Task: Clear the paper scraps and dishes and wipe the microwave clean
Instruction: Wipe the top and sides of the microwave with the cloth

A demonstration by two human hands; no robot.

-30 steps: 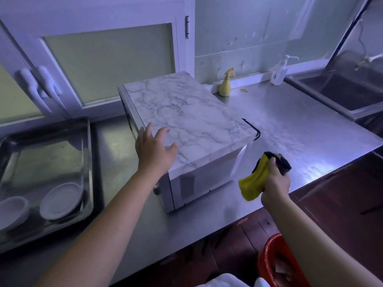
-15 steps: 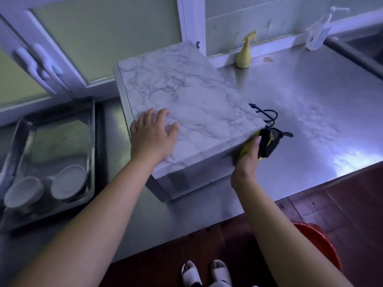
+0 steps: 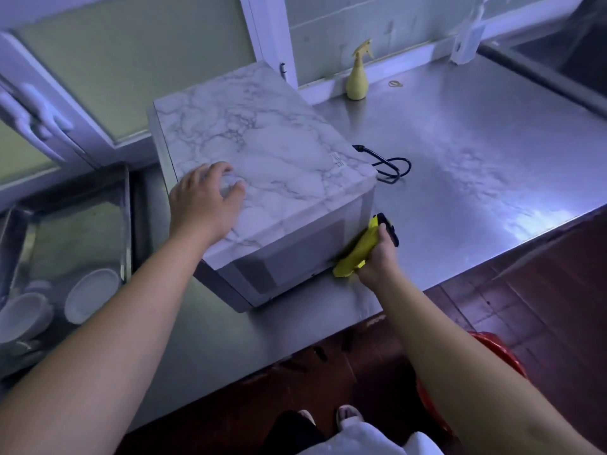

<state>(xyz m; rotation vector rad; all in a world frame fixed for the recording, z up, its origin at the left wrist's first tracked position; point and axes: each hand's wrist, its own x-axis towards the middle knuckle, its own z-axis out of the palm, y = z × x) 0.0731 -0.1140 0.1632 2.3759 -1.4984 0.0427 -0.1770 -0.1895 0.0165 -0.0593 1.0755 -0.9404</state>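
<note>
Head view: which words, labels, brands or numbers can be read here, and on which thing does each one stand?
No text is readable.
Small printed mark on top of the microwave: too small to read.
Bluish label on the pump bottle: blurred, unreadable.

Brushed stainless steel countertop (image 3: pixel 476 133), glare patch near its right front edge. Small yellow plastic spray bottle (image 3: pixel 357 81) upright at the back against the wall ledge. Thin tan ring (image 3: pixel 395 83) lies flat just right of it, possibly a rubber band. Blurred white pump bottle (image 3: pixel 466 44) further right, beside the recessed steel sink (image 3: pixel 574 54). White-framed frosted-glass cabinet doors (image 3: pixel 131 67) behind, paired white handles (image 3: pixel 36 116). Rectangular steel tray (image 3: pixel 126 224) at far left. Round red plastic bucket (image 3: pixel 502 353) on the dark red tiled floor (image 3: pixel 542 290).
</note>
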